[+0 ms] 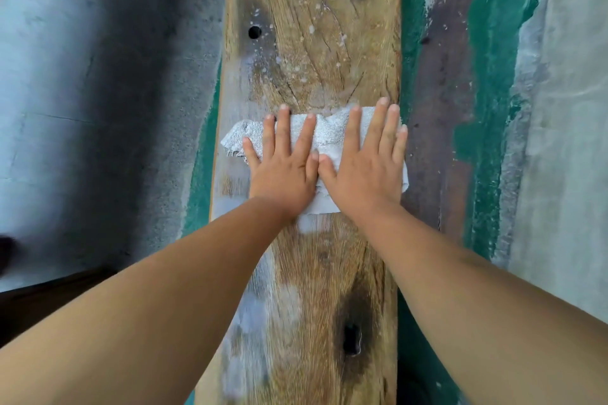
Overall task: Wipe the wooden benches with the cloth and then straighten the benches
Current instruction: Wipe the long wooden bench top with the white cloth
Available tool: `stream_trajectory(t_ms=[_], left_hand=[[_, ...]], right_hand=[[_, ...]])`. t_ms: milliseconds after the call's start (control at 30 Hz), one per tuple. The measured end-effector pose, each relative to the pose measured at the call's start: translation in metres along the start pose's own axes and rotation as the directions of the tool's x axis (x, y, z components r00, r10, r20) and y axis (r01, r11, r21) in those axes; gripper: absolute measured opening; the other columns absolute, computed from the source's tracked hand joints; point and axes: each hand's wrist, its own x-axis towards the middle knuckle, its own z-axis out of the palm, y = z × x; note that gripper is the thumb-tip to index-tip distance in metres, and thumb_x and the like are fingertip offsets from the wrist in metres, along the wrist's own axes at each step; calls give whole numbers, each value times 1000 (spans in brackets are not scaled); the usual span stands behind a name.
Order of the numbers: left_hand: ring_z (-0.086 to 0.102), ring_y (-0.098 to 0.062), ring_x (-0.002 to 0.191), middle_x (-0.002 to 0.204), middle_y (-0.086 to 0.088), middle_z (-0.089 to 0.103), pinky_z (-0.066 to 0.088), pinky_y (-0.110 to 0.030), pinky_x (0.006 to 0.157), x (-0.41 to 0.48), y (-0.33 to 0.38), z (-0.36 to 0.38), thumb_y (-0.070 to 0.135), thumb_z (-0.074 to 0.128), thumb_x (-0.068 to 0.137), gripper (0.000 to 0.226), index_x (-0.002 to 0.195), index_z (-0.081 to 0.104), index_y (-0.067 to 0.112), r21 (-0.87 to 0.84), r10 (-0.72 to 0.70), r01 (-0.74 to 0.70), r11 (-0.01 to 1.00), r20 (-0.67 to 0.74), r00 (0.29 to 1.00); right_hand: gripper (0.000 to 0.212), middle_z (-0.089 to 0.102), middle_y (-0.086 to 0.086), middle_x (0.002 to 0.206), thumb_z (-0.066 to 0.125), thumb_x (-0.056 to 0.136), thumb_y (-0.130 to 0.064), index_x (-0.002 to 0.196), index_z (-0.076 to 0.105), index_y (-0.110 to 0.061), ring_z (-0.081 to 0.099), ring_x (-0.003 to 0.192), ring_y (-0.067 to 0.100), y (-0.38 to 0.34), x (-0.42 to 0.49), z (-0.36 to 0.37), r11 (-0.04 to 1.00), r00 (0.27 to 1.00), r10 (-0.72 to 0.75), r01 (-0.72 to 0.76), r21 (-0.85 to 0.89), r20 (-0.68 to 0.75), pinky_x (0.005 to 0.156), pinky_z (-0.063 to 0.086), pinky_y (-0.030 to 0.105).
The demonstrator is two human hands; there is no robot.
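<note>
Painted green floor (487, 115) runs beside the wooden bench (312, 52); I've got my left hand (284, 171) and right hand (365, 171) side by side, fingers flat, pressing the white cloth (329, 130) across its plank.

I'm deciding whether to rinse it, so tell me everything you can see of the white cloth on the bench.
The white nubbly cloth looks like towelling, bunched into a crumpled band lying across the weathered brown wooden bench plank, roughly edge to edge. Its left end looks ragged. The left hand and right hand press flat on it side by side, fingers straight and spread, covering its middle.
</note>
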Motion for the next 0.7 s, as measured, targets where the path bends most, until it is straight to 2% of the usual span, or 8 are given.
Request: stream_trajectory(t_ms=[167, 267, 433, 533, 700], left_hand=[[-20, -25, 148, 162, -1, -20, -9, -66, 113, 73, 5, -20, 47, 8, 100, 55, 151, -13, 40, -20, 25, -24, 1000, 17, 1000], [-15, -26, 149, 163, -2, -16, -9, -65, 113, 117, 1, -29, 46, 10, 100, 56, 153, -7, 39, 9, 128, -128, 992, 3, 992], [-14, -27, 150, 164, -3, -14, -10, -64, 113, 172, -5, -47, 46, 12, 100, 56, 154, -4, 38, 14, 278, -278, 960, 33, 960], [-17, -27, 149, 163, -4, -18, -10, -64, 114, 176, -2, -51, 45, 11, 101, 57, 154, -8, 37, 39, 287, -288, 957, 42, 957], [-15, -29, 149, 162, -8, -18, -7, -63, 115, 126, -18, -40, 44, 11, 102, 57, 155, -6, 31, 32, 224, -224, 974, -4, 974]], right_hand=[[86, -10, 28, 162, 23, 94, -63, 158, -1, -11, -11, 151, 41, 4, 70, -12, 1000, 1000, 11, -11, -20, 18, 122, 3, 57], [83, -8, 28, 162, 18, 93, -61, 158, 0, -12, -9, 151, 41, 1, 104, -12, 996, 997, 76, -77, -37, -18, 122, 3, 56], [83, -7, 28, 162, 24, 93, -60, 158, 3, -13, -7, 151, 40, -5, 144, -14, 983, 981, 184, -184, -3, -62, 122, 2, 55], [82, -8, 27, 162, 23, 93, -61, 158, 2, -14, -8, 151, 40, -6, 147, -18, 975, 974, 220, -221, -16, -63, 123, 0, 54], [77, -3, 30, 161, 28, 96, -56, 158, 7, -13, -3, 151, 42, -24, 109, -13, 988, 986, 152, -153, -15, -64, 123, 3, 55]])
